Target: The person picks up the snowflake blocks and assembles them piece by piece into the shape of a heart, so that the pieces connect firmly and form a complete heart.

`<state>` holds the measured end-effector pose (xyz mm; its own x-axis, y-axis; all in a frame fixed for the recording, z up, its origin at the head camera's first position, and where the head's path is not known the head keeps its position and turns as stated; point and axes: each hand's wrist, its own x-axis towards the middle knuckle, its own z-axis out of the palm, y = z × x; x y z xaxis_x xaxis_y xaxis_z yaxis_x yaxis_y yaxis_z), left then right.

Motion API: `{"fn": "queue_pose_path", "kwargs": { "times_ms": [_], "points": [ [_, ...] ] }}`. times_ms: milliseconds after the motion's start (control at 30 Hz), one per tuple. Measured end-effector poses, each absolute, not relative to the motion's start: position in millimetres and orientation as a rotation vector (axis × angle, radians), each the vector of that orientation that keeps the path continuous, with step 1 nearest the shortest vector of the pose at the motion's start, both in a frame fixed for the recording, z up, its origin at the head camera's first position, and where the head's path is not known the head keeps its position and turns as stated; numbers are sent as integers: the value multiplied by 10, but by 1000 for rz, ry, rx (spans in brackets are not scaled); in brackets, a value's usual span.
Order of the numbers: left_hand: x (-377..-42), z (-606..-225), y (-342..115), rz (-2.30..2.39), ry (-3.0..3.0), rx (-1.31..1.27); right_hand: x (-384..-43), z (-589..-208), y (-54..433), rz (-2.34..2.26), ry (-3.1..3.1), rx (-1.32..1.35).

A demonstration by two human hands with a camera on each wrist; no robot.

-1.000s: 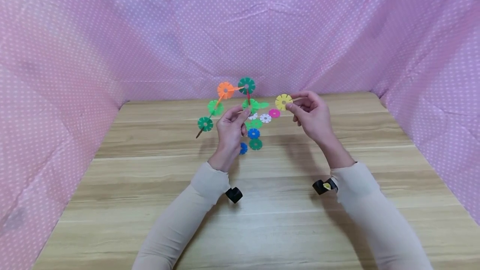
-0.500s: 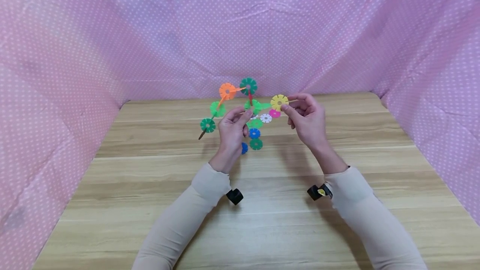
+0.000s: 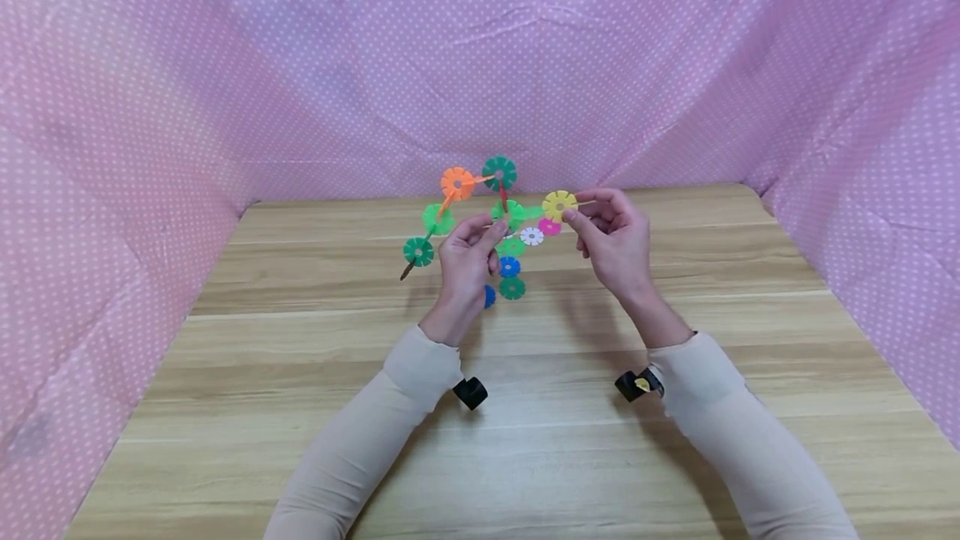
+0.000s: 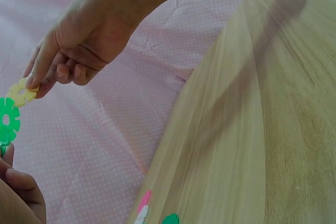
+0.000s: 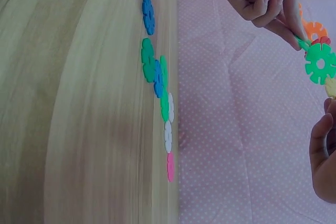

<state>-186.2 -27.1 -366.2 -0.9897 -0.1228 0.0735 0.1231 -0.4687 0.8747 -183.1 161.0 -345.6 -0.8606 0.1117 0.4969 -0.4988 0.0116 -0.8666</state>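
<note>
Thumb and fingers of my left hand (image 3: 467,265) pinch a light green notched plastic disc (image 3: 512,213), part of a linked chain raised above the table. The chain runs through a red disc (image 3: 502,194), a dark green disc (image 3: 499,173), an orange disc (image 3: 457,183) and more green ones to a brown disc (image 3: 407,271) at its left end. My right hand (image 3: 618,244) pinches a yellow notched disc (image 3: 559,207) between thumb and fingers. In the right wrist view the yellow disc (image 5: 331,86) meets the edge of a light green disc (image 5: 320,64) of the chain.
Loose discs lie on the wooden table (image 3: 525,440) beneath the hands: pink (image 3: 550,227), white (image 3: 532,236), light green (image 3: 511,247), blue (image 3: 509,267) and dark green (image 3: 512,288). Pink dotted cloth (image 3: 480,65) hangs behind and on both sides.
My right hand has moved left with the yellow disc, up to the chain's light green disc. My left hand and the chain have shifted slightly right.
</note>
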Motion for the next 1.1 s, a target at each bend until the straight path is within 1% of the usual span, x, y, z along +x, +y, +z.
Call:
{"fn": "queue_pose_path", "kwargs": {
  "times_ms": [667,1100],
  "points": [
    [-1855,-3687,-278,-2487,-1602,22,-1834,-3483,1509,1936,-1843,391],
    [-1861,-3749,-308,-2496,-1610,85,-1843,-3521,1456,2013,-1855,410]
  ]
}}
